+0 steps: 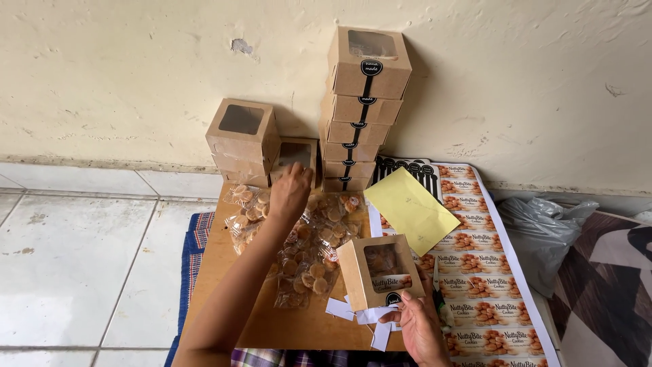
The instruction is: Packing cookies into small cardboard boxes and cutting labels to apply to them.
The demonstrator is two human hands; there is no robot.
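Your left hand [291, 190] reaches open toward the empty box [296, 155] while your right hand [415, 325] pinches the filled box [377, 270], which could tip onto the cookie packets [312, 245].

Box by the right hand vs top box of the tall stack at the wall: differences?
The near box stands alone on the wooden board, touched by the right hand; the top stack box sits on other boxes, far from both hands. The near box carries a printed picture label across its front; the top stack box has only a black strip with a round seal. Cookies show through the near box's window; the other's contents are unclear. Both are brown windowed cartons.
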